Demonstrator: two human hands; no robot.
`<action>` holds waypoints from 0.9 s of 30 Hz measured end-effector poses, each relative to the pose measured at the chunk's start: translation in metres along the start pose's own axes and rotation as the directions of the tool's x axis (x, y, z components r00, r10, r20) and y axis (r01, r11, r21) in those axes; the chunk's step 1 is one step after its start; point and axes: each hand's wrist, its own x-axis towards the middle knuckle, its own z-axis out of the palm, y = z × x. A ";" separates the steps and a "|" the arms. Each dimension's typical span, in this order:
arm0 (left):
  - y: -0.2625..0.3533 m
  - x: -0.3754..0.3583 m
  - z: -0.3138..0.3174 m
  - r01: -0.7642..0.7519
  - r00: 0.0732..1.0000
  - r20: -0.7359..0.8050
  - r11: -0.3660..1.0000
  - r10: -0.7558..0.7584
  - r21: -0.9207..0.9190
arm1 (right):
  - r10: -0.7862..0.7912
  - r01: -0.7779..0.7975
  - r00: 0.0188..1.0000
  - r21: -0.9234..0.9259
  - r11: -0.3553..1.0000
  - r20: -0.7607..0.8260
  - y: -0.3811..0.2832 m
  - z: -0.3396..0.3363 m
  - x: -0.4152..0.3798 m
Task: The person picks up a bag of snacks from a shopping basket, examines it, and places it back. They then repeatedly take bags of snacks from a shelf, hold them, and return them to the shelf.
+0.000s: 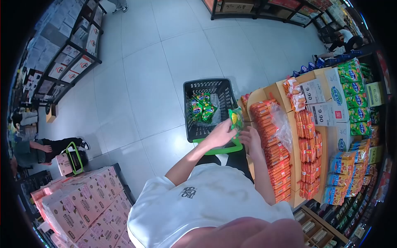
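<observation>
Green snack packet (236, 118) pinched in left hand (221, 134) beside black basket (206, 87), right hand (251, 137) loosely open near orange packs (271, 136)

Both arms are bent at the elbow and extended forward from a white-sleeved torso. The left hand (221, 134) is raised in front of the body, its fingers (232, 124) curled closed in a grip. The right hand (251, 138) is held just beside it, slightly lower, with its fingers loosely bent and the forearm angled back toward the body.
</observation>
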 end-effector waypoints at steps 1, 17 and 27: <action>0.015 -0.005 0.002 -0.026 1.000 0.018 0.997 0.025 0.070 | 0.072 -0.076 0.996 0.089 0.993 0.047 -0.008 -0.001 -0.003; 0.068 -0.038 0.068 -0.436 0.882 0.229 0.530 0.411 0.727 | -0.284 -0.368 0.690 0.661 0.654 0.665 -0.041 -0.011 0.004; 0.134 -0.024 0.079 -0.305 0.948 -0.058 0.946 0.313 0.113 | -0.704 -0.278 0.377 0.799 0.534 0.602 -0.195 -0.020 -0.067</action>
